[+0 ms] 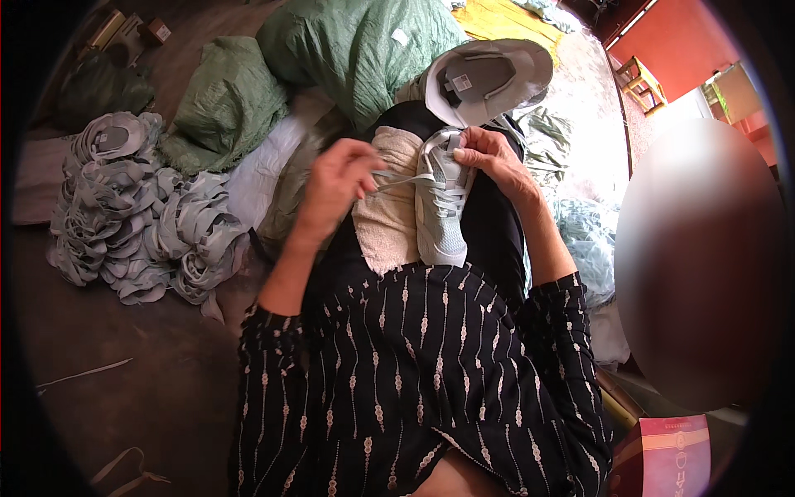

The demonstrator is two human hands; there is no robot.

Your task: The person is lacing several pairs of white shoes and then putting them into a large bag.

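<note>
A pale grey sneaker (450, 224) lies on my lap, toe toward me, with light shoelaces (450, 197) threaded across its front. My right hand (499, 164) grips it at the tongue and collar, thumb on top. To the left, my left hand (338, 184) is closed with its fingertips pinching a lace end, which stretches from the shoe over the cream towel (389, 228) on my thigh. The left hand is slightly blurred. Just beyond the sneaker, a nested stack of grey shoe uppers (489, 79) leans near my knees.
Grey shoe uppers lie in a large heap (132, 215) on the floor at left. Green woven sacks (360, 54) bulge at the back. Several bundles of pale laces (584, 240) lie at right, near a red box (675, 455). A blurred shape fills the far right.
</note>
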